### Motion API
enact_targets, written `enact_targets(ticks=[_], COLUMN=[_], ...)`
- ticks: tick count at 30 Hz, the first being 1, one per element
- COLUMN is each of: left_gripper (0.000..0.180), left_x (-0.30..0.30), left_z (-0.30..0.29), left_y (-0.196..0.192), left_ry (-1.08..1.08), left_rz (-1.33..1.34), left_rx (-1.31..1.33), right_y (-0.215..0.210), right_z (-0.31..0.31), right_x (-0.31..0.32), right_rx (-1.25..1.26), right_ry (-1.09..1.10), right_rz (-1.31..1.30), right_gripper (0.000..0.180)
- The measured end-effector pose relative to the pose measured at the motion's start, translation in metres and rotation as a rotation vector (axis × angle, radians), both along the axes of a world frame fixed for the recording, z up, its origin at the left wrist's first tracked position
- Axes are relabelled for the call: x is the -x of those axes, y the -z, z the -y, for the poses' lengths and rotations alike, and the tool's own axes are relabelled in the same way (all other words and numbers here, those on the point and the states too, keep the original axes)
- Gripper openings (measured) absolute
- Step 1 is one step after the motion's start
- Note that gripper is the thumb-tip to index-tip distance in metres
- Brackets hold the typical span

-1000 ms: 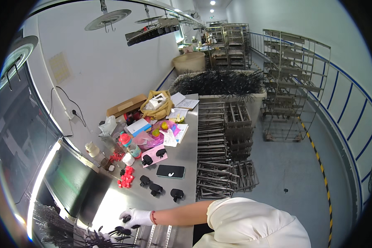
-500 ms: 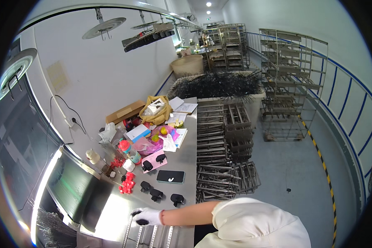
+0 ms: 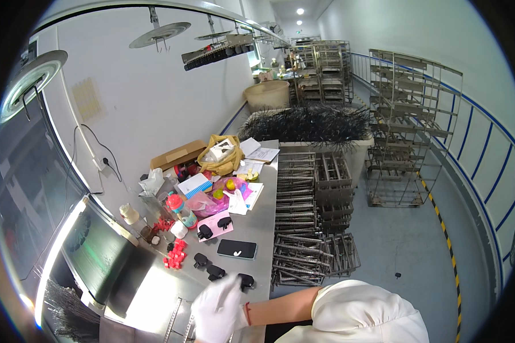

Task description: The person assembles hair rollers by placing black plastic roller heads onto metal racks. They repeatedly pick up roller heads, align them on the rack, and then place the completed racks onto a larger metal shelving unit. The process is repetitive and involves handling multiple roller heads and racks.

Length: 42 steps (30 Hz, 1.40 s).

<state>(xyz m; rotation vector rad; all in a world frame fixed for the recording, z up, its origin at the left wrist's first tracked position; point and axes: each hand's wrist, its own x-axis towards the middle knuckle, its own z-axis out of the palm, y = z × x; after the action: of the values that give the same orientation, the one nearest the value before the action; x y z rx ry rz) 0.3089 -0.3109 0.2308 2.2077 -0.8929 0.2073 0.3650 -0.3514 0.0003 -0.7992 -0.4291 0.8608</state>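
R hand [image 3: 218,311], gloved, blurred, over metal bars [image 3: 173,321] at table's [image 3: 263,223] nr end; can't tell if gripping or open, nor whether L hand's in same blur. Blk part [image 3: 246,282] by fingertips nr table's rt edge, 2 more just left, phone [image 3: 229,247] behind.

1. Flat black rectangular phone [image 3: 237,249]: on long grey metal table [image 3: 263,226]; clock centre.
2. Three chunky black plastic pieces [image 3: 215,272]: same table, 8, 7 and 6 o'clock.
3. Rectangular pink paper sheet [image 3: 218,220]: 11 o'clock, two more pieces on it.
4. Small red plastic blocks [image 3: 175,255]: 9 o'clock.
5. Narrow silver metal rods [image 3: 173,319]: 7 o'clock.
6. Stacked grey metal frames [image 3: 294,200]: 2 o'clock, beside table.
7. Large off-white bin [image 3: 357,163]: 1 o'clock, behind frames, thin black strands [image 3: 303,124] in it.
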Motion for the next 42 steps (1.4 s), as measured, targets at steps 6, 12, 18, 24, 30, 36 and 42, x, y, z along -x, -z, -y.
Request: enact_targets(ticks=[6,12,18,24,30,36,42], left_gripper=[0.063,0.069,0.063,0.058,0.053,0.049,0.046], left_x=[0.095,0.128,0.101,0.099,0.092,0.091,0.094], left_z=[-0.178,-0.103,-0.085,-0.093,-0.098,-0.114,-0.128], left_y=[0.202,0.162,0.174,0.17,0.181,0.187,0.186], left_ry=[-0.114,-0.251,-0.237,-0.29,-0.275,-0.331,-0.39], left_rz=[-1.663,-1.477,-1.348,-1.266,-1.222,-1.173,-1.117], left_rx=[1.005,1.081,0.939,0.918,0.896,0.882,0.888], right_y=[-0.055,-0.095,-0.036,-0.007,-0.005,-0.002,0.003], right_z=[0.025,-0.013,-0.061,-0.082,-0.082,-0.088,-0.09], right_x=[0.018,0.089,0.103,0.103,0.082,0.087,0.086], right_rx=[0.467,-0.033,0.038,0.12,0.374,0.179,0.227], right_ry=[-0.035,0.177,-0.091,-0.276,-0.343,-0.234,-0.221], right_rz=[0.448,1.643,1.325,1.02,0.808,1.078,1.129], right_gripper=[0.048,0.033,0.036,0.035,0.037,0.035,0.033])
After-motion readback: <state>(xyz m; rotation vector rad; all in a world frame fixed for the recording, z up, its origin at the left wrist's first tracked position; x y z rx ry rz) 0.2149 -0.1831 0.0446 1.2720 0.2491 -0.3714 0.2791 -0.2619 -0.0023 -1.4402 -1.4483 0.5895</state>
